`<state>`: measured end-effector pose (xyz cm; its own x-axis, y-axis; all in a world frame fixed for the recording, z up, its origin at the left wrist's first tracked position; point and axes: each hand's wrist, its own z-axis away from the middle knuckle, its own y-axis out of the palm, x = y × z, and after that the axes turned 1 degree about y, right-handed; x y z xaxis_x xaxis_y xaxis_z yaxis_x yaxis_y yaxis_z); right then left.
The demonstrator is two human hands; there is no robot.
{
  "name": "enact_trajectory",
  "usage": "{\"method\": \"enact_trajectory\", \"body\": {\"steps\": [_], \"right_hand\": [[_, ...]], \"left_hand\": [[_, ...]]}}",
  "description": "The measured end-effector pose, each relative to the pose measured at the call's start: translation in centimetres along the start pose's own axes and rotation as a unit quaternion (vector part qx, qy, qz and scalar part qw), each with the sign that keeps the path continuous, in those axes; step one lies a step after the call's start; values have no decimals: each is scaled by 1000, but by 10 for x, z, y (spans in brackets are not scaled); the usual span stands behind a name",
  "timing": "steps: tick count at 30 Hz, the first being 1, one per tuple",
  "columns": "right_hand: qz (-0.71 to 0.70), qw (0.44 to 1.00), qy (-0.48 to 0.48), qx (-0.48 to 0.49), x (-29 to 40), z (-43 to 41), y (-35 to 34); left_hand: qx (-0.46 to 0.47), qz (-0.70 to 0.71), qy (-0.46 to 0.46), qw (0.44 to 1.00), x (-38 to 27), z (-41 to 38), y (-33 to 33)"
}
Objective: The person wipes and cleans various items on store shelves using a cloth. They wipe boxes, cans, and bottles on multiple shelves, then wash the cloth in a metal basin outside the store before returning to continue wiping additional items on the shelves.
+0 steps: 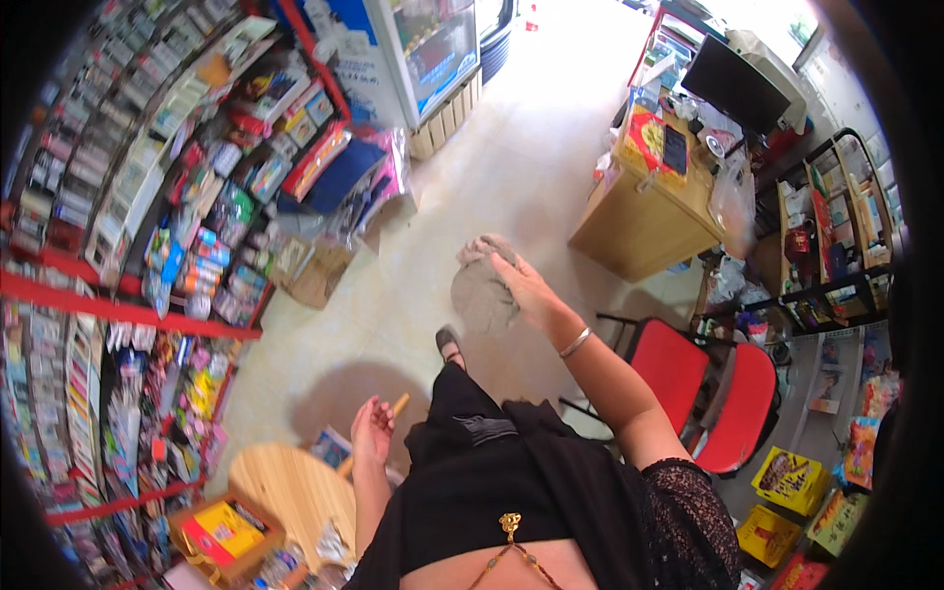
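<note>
My right hand point(527, 291) grips a crumpled grey-beige cloth point(479, 291) that hangs over the tiled floor, in front of my body. A silver bangle circles that wrist. At the lower left, my left hand point(375, 428) is raised with its fingers loosely curled and nothing seen in them. A thin wooden stick point(399, 405) shows just behind those fingers, its lower part passing behind the wrist; whether the hand touches it, I cannot tell. One of my feet in a dark shoe point(446, 341) is forward on the floor.
Packed shelves point(133, 310) with red edges line the left. A glass-door fridge point(435, 59) stands ahead. To the right are a wooden desk point(641, 214) with a monitor point(736, 85) and red chairs point(667, 365). A round wooden table point(287, 479) with a cardboard box point(181, 527) is lower left.
</note>
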<state>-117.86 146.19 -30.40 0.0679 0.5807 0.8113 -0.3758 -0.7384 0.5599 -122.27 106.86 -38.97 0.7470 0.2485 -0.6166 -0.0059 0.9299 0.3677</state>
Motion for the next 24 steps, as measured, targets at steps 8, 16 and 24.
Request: {"method": "enact_trajectory", "body": {"steps": [8,16,24], "right_hand": [[-21,992,-60,-112,96,-189,-58],[-86,975,-75,-193,235,-321,-126],[-64,988,-72,-120,339,-510,-249]], "left_hand": [[214,-178,-22,960,-159,-221,271],[560,-188,-233,773,-148,-366,621],[521,-66,-208,825,-197,-486,845]]}}
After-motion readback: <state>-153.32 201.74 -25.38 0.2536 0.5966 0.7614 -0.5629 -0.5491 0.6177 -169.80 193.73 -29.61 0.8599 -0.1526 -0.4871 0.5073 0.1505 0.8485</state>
